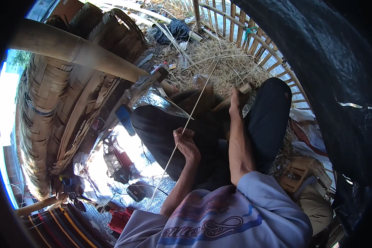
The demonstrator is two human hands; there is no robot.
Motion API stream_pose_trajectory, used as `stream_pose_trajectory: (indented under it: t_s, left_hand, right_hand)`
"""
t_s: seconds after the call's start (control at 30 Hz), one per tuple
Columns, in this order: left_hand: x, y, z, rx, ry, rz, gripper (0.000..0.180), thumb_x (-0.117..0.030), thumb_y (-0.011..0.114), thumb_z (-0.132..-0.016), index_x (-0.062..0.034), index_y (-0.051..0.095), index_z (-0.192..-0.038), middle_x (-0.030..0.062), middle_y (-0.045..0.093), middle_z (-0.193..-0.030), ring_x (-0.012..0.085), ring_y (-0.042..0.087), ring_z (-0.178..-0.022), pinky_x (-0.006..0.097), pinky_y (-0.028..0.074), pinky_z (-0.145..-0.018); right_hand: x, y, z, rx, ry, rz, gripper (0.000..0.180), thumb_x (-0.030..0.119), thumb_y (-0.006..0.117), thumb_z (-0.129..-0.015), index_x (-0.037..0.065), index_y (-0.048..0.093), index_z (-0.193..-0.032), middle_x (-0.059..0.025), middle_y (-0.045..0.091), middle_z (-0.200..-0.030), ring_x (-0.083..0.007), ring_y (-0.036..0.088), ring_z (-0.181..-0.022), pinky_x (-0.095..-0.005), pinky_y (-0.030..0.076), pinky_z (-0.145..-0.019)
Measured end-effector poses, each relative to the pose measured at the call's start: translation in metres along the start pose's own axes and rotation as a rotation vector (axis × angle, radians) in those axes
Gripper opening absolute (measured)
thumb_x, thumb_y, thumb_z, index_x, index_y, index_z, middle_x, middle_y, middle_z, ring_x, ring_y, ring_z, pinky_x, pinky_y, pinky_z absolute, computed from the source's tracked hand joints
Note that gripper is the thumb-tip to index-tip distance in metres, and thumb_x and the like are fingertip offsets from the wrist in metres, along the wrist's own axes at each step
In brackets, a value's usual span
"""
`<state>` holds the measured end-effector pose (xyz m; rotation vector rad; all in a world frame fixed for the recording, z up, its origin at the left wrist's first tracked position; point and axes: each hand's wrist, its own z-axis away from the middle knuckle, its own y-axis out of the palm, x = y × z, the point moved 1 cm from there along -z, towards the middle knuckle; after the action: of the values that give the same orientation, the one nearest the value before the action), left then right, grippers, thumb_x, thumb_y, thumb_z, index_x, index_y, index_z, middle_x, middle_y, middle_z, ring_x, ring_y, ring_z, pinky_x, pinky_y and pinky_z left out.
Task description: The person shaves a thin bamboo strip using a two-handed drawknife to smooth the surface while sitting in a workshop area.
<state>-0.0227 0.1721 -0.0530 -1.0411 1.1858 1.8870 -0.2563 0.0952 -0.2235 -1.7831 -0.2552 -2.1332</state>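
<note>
Grey T-shirt | bamboo strip: likely light, springy, splintery; best held mid-length | left hand: curled round strip | right hand: grip indeterminable

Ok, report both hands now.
Left hand: closed, holding a thin pale strip.
Right hand: seen edge-on; open or closed cannot be told.

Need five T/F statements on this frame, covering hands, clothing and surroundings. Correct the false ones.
1. The left hand holds a thin pale strip. True.
2. The right hand grips that strip too. False: it is apart from the strip, to its right.
3. Dry straw lies on the ground beyond the knees. True.
4. The trousers are white. False: they are dark.
5. The slatted fence stands at the picture's lower left. False: it curves along the upper right.
</note>
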Motion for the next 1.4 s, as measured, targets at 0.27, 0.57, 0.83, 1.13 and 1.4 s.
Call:
stream_pose_trajectory:
  t_s: [0.27,0.57,0.83,1.13,1.4]
  left_hand:
    - [-0.056,-0.028,-0.052,-0.122,0.285,0.003,0.045,-0.048,0.034,-0.1,-0.0064,0.045,-0.088,0.0018,0.037,-0.069,0.0148,0.042,-0.067,0.031,0.043,-0.072]
    - [-0.078,-0.042,-0.085,-0.183,0.517,-0.231,0.05,-0.047,0.023,-0.101,-0.0066,0.044,-0.08,0.0032,0.038,-0.074,0.0161,0.041,-0.071,0.031,0.043,-0.071]
    - [-0.064,-0.052,-0.094,-0.121,0.594,-0.325,0.054,-0.045,0.018,-0.102,-0.0057,0.043,-0.074,0.0051,0.04,-0.072,0.0172,0.043,-0.071,0.031,0.04,-0.072]
    - [-0.066,-0.035,-0.084,-0.161,0.603,-0.5,0.06,-0.044,0.022,-0.102,-0.0015,0.051,-0.072,0.0041,0.047,-0.068,0.0132,0.042,-0.067,0.027,0.035,-0.064]
    - [-0.068,-0.033,-0.082,-0.136,0.69,-0.652,0.058,-0.039,0.024,-0.103,-0.0009,0.051,-0.069,0.0039,0.046,-0.065,0.0135,0.042,-0.064,0.027,0.035,-0.063]
  right_hand:
    - [0.069,0.007,0.031,-0.126,-0.312,-0.326,0.016,0.001,0.065,-0.076,0.004,0.051,-0.083,-0.003,0.053,-0.071,-0.0128,0.054,-0.065,-0.0272,0.044,-0.062]
    - [0.057,0.013,0.049,0.133,0.164,-0.212,0.014,0.0,0.062,-0.075,0.004,0.049,-0.079,-0.0034,0.051,-0.065,-0.0126,0.052,-0.057,-0.0276,0.043,-0.056]
    - [0.083,0.004,0.039,-0.068,-0.491,-0.176,0.012,0.004,0.061,-0.075,0.001,0.049,-0.079,-0.0022,0.05,-0.068,-0.0125,0.047,-0.06,-0.0308,0.041,-0.056]
    - [0.071,0.02,0.062,0.218,0.152,-0.339,0.014,0.004,0.064,-0.073,0.006,0.052,-0.079,-0.0014,0.053,-0.063,-0.011,0.051,-0.055,-0.0269,0.04,-0.053]
    - [0.061,0.016,0.048,-0.093,-0.207,-0.499,0.014,0.004,0.065,-0.077,0.003,0.052,-0.082,-0.0016,0.055,-0.074,-0.0113,0.053,-0.066,-0.0281,0.043,-0.06]
